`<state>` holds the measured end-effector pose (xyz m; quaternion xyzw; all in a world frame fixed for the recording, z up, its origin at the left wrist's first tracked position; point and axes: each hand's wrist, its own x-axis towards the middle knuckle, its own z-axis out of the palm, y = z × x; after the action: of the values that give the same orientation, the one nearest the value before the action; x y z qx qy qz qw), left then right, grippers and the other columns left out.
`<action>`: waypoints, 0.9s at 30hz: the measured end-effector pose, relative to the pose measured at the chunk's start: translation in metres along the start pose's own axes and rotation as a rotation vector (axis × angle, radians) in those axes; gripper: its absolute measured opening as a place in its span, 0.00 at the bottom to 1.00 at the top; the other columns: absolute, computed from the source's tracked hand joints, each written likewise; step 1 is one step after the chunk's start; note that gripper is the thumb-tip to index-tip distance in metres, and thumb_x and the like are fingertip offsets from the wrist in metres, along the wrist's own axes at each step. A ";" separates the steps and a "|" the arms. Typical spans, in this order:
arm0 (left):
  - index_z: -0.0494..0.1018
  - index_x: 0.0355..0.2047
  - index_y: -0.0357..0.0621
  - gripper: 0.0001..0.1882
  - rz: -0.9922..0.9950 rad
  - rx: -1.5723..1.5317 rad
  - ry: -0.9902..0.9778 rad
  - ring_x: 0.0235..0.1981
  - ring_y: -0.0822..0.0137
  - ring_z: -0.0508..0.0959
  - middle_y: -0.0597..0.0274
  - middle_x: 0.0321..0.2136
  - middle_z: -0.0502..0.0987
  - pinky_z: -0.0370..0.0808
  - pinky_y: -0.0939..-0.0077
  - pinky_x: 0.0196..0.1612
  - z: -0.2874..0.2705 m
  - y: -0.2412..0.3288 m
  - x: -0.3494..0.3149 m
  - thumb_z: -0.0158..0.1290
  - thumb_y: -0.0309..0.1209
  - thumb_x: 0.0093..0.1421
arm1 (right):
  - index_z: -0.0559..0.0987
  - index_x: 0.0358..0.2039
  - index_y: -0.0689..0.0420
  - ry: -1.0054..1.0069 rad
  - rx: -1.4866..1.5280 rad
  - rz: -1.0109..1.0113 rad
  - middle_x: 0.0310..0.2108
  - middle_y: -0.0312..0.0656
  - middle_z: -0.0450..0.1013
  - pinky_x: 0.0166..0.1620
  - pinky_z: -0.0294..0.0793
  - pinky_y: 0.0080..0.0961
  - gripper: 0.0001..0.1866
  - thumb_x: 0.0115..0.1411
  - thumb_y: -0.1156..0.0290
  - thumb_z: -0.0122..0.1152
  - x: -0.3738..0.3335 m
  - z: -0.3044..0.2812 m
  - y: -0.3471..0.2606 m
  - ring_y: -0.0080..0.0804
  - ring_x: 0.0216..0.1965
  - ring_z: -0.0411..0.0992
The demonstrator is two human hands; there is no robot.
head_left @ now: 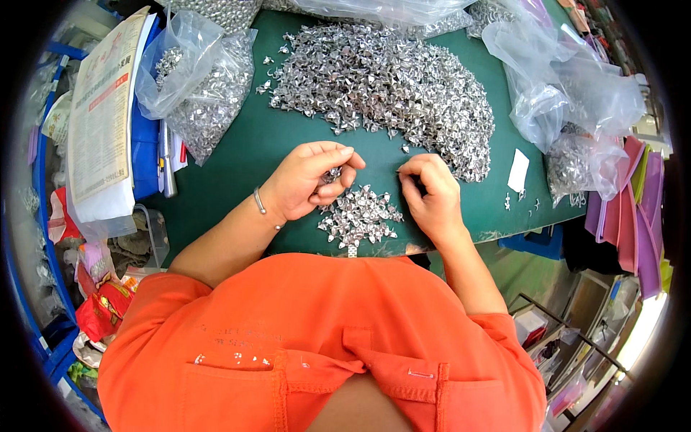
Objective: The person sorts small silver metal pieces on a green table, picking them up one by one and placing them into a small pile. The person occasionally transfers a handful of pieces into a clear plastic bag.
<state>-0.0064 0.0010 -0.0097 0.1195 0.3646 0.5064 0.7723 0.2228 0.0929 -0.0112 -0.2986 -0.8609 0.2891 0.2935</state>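
We look down at a green worktop (230, 162), where a small pile of silvery metal pieces (356, 218) lies near the front edge, between the left hand (299, 181) and the right hand (437, 198). The left hand's grip is curled around at least one shiny metal piece (332, 175), held just beyond the pile; its wrist wears a metal bangle (259, 201). The right hand hangs just right of the pile, fingers bent toward the thumb, and we cannot make out whether its grip pinches anything.

Farther off, we see a large heap (389, 90) of similar pieces spread across the middle and right. On the far left stands a clear bag (209, 97) of metal parts, with a newspaper (104, 108) left of it. To the right we find a white card (517, 171), a few loose parts (507, 202) nearer than it, and another filled bag (572, 169).
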 end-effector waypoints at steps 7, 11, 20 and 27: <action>0.76 0.40 0.34 0.15 -0.002 0.003 0.006 0.13 0.82 0.61 0.62 0.26 0.75 0.56 0.89 0.14 -0.001 -0.001 0.000 0.45 0.34 0.72 | 0.77 0.30 0.57 0.023 -0.109 -0.029 0.32 0.42 0.76 0.40 0.72 0.36 0.08 0.51 0.82 0.66 0.007 0.002 -0.004 0.44 0.35 0.73; 0.76 0.40 0.34 0.15 0.000 -0.001 0.011 0.14 0.82 0.61 0.63 0.26 0.74 0.56 0.89 0.14 0.000 0.000 -0.001 0.45 0.34 0.72 | 0.77 0.31 0.57 0.033 -0.134 -0.060 0.33 0.42 0.76 0.40 0.73 0.37 0.09 0.50 0.82 0.67 0.003 0.002 -0.008 0.44 0.36 0.73; 0.76 0.40 0.33 0.15 -0.001 -0.002 0.000 0.14 0.82 0.62 0.63 0.26 0.74 0.56 0.89 0.14 0.000 0.001 -0.001 0.45 0.33 0.72 | 0.76 0.30 0.57 0.036 -0.158 -0.067 0.32 0.42 0.75 0.40 0.73 0.35 0.10 0.49 0.85 0.65 0.001 0.002 -0.007 0.44 0.35 0.73; 0.75 0.40 0.33 0.15 0.007 0.011 -0.006 0.14 0.82 0.61 0.62 0.26 0.75 0.56 0.88 0.14 0.000 0.000 -0.001 0.45 0.33 0.72 | 0.75 0.29 0.60 0.119 -0.105 0.183 0.28 0.46 0.73 0.34 0.75 0.35 0.07 0.52 0.86 0.60 0.001 -0.013 0.003 0.45 0.29 0.74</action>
<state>-0.0066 0.0001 -0.0096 0.1266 0.3648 0.5066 0.7709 0.2318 0.0994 -0.0042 -0.4074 -0.8252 0.2510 0.3003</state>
